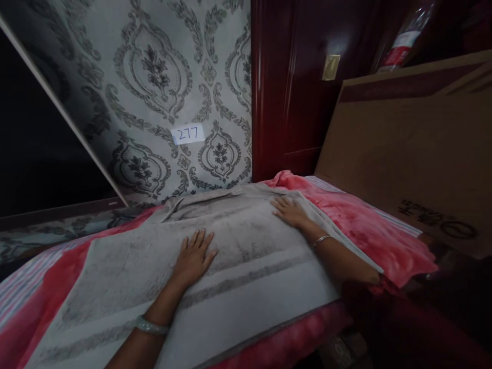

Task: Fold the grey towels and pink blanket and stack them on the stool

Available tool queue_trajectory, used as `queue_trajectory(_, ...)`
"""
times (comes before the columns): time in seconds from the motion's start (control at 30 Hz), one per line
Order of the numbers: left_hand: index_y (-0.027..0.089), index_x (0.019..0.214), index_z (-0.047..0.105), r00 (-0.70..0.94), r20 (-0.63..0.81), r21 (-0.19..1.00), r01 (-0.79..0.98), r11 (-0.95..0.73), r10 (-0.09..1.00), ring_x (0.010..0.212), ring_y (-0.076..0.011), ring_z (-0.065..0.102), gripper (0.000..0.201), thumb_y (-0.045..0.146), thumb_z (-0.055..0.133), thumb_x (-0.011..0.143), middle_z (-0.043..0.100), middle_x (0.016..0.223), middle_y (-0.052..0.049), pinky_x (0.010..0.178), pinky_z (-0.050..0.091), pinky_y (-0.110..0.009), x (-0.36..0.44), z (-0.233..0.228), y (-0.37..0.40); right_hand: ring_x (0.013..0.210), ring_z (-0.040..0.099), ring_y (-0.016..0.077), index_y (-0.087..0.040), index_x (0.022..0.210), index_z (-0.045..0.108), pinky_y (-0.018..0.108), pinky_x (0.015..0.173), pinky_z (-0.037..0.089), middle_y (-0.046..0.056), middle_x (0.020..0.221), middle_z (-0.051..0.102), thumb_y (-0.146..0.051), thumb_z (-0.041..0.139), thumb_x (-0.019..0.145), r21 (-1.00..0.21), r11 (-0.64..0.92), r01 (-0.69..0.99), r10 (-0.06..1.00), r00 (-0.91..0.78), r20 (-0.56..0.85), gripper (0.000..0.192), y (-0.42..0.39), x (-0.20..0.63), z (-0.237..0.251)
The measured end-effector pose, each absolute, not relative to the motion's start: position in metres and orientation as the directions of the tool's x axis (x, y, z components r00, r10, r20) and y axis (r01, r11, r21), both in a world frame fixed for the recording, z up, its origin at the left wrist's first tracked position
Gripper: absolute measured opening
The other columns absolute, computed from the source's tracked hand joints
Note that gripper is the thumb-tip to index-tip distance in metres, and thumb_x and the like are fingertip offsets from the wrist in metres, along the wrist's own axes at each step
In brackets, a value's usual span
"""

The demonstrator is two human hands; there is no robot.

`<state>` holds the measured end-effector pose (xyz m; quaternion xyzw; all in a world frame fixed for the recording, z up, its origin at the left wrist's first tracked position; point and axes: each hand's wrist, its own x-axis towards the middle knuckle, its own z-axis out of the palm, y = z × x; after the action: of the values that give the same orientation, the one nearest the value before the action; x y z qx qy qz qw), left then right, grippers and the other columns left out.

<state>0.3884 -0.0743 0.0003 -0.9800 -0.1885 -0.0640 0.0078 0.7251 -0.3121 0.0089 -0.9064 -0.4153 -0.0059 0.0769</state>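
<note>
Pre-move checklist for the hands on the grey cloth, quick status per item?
1. Left hand flat on the grey cloth, fingers spread: ok.
2. Right hand flat on the cloth near its far right part: ok.
3. Cloth lies on the pink blanket, not hanging loose at the near edge: ok.
4. Cloth smooth: not ok, a fold is bunched at the far edge near the patterned wall.
5. Cardboard box clear of the right hand: ok, it stands apart on the right.
6. Whether anything lies under the cloth: cannot tell.
</note>
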Motion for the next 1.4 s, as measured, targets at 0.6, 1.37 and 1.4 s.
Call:
queue_trajectory(0.6, 0.018, 0.156, 0.037, 0.896, 0.283, 0.311, 0.251, -0.917, 0.341, 0.152, -0.0234, 0.032, 0.058, 0.04, 0.039, 0.102, 0.036, 0.163, -0.015, 0.124, 0.026, -0.049, 0.375, 0.006, -0.096, 0.153, 0.024, 0.0293, -0.023, 0.16, 0.034, 0.057, 0.119, 0.027, 0.012, 0.166, 0.026, -0.04, 0.029, 0.103, -0.134, -0.15, 0.979, 0.981, 0.165, 0.106, 0.059, -0.238, 0.542, -0.011)
queue_trajectory(1.37, 0.019, 0.148, 0.051, 0.417, 0.251, 0.05, 0.896, -0.442, 0.874, 0.147, -0.0363, 0.036, 0.062, 0.05, 0.024, 0.102, 0.051, 0.152, -0.017, 0.118, 0.017, -0.068, 0.283, 0.028, 0.113, 0.155, 0.02, 0.0244, -0.039, 0.162, 0.017, 0.058, 0.121, 0.027, 0.0, 0.169, 0.018, -0.048, 0.025, 0.108, -0.088, -0.044, 0.995, 0.962, 0.066, 0.267, 0.056, -0.24, 0.527, -0.053)
queue_trajectory(1.4, 0.019, 0.15, 0.049, 0.408, 0.227, 0.084, 0.896, -0.436, 0.884, 0.147, -0.0358, 0.036, 0.063, 0.051, 0.023, 0.102, 0.05, 0.154, -0.016, 0.118, 0.018, -0.068, 0.282, 0.029, 0.114, 0.155, 0.02, 0.0242, -0.039, 0.162, 0.017, 0.058, 0.121, 0.027, -0.001, 0.169, 0.017, -0.048, 0.025, 0.108, -0.089, -0.045, 0.995, 0.962, 0.067, 0.266, 0.056, -0.24, 0.527, -0.052)
